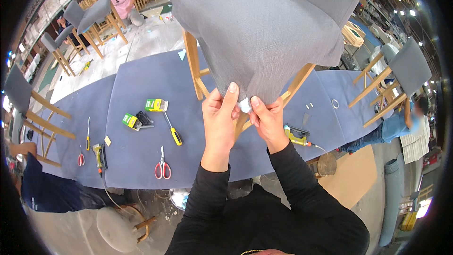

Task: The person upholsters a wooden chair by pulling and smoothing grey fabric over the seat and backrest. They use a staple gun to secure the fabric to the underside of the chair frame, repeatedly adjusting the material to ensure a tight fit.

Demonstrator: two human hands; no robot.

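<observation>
A chair with a grey fabric seat (264,33) and a wooden leg (192,59) stands in front of me on the covered table. Both thumbs press on the lower corner of the fabric, which is drawn down toward me in creases. My left hand (220,120) is closed on the left side of that corner, its fingers curled beneath. On the other side, my right hand (268,120) pinches the same cloth. Between the thumbs shows a small white tuft (244,106), its material unclear.
On the blue-grey table cover (137,75) lie red-handled scissors (163,166), a yellow screwdriver (175,135), green-yellow boxes (155,105) and a yellow staple gun (296,137). Another staple gun (99,158) trails a hose at left. Co-workers and more chairs (409,68) surround the table.
</observation>
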